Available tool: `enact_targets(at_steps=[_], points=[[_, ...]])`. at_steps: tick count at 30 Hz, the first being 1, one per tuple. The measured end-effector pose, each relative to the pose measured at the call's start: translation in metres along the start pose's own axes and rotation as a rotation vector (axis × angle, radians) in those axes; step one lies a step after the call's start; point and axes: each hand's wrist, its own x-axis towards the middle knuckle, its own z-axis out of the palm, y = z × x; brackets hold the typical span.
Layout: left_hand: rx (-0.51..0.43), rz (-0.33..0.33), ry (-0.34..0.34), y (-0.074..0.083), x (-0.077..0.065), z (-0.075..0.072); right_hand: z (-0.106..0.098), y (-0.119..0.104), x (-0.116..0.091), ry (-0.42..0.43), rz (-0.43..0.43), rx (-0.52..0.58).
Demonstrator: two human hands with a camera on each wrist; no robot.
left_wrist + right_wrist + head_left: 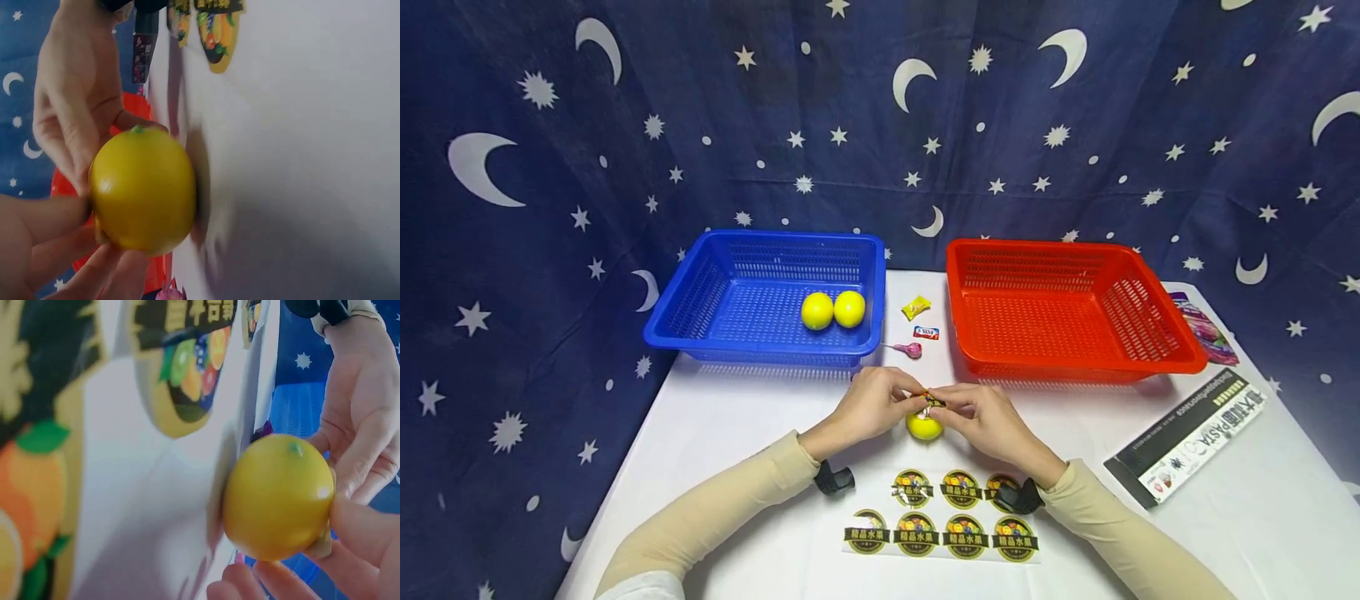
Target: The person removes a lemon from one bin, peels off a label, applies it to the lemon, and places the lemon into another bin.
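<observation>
A round yellow fruit [924,427] with a small green stem spot rests on the white table between both hands. On its upper far side lies a dark round fruit-label sticker [934,401], partly covered by fingers. My left hand [874,405] pinches one edge of the sticker against the fruit. From the other side, my right hand [992,422] pinches the opposite edge. A tan edge of the sticker shows by the right thumb [365,528] in the right wrist view. In the left wrist view the left fingers lie beside the fruit's lower side.
A blue basket [760,343] with two yellow fruits stands back left, a red basket [1075,362] back right. Between them lie wrapped candies and a lollipop [913,350]. A sticker sheet [940,556] lies in front; a pasta box [1187,437] is at right.
</observation>
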Motion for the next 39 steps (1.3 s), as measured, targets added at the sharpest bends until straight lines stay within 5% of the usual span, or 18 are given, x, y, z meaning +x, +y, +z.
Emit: enact_targets(at_steps=[10,19,29,34,39], points=[[0.01,-0.028,-0.021,-0.004,-0.008,0.001,0.003,-0.001,-0.005,0.004,-0.08,-0.112],[0.077,0.043,0.008,-0.005,-0.013,0.003,0.006,-0.002,-0.005,-0.005,-0.024,-0.031],[0.109,0.043,-0.004,-0.003,-0.015,-0.005,0.005,-0.008,0.007,-0.116,0.023,-0.1],[0.038,0.028,0.06,0.002,-0.009,-0.012,-0.022,-0.016,0.005,-0.131,0.041,-0.065],[0.042,0.045,0.131,0.013,0.005,-0.012,-0.089,-0.031,0.013,-0.07,0.037,-0.063]])
